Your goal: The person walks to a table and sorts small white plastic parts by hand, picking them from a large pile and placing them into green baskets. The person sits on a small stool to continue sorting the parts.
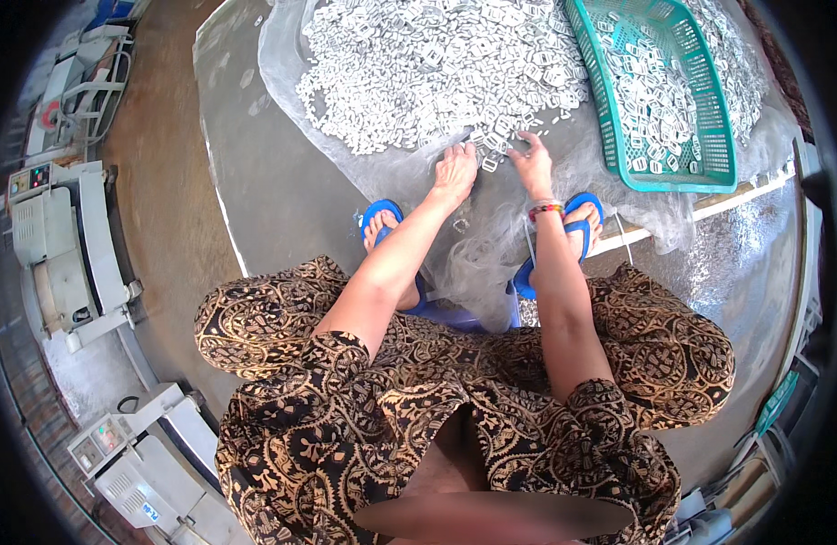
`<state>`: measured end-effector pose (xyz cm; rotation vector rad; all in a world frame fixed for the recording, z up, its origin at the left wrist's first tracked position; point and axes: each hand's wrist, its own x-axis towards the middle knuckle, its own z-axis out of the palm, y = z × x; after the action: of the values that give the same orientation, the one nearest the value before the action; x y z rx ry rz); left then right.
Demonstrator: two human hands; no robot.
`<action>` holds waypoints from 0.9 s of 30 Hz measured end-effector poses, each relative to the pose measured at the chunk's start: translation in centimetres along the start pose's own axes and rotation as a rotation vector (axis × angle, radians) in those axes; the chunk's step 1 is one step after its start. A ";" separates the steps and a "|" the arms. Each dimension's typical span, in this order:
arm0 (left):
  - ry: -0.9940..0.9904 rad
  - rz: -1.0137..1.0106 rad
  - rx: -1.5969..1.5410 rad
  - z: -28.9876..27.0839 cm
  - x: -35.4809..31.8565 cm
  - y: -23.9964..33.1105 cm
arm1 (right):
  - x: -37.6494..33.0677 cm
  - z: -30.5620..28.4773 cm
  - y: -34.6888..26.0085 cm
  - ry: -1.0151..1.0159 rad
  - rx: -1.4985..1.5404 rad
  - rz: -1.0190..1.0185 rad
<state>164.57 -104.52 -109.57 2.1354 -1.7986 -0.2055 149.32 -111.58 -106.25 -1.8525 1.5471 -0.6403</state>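
A black dress (436,418) with a tan paisley print, short sleeves; blue flip-flops (382,218); a red beaded bracelet (545,211) on the right wrist, centre frame.

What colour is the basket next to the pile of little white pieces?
The basket is teal green, seen in the head view.

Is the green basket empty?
No, the green basket holds many small white pieces like those in the pile on the floor.
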 end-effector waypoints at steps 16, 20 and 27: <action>-0.527 -0.061 -1.787 -11.4 1.8 -3.2 | 2.5 -3.4 -0.1 -0.413 1.462 0.197; -0.510 -0.217 -1.160 -8.3 1.6 -2.8 | 1.8 -4.4 1.1 -0.452 1.137 0.157; -0.143 -0.223 -0.018 -2.2 -0.4 -0.2 | -0.5 0.7 1.6 -0.084 -0.559 -0.033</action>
<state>165.40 -103.74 -107.63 2.3602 -1.6214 -0.4365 148.71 -111.17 -107.90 -2.2734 1.7626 -0.1387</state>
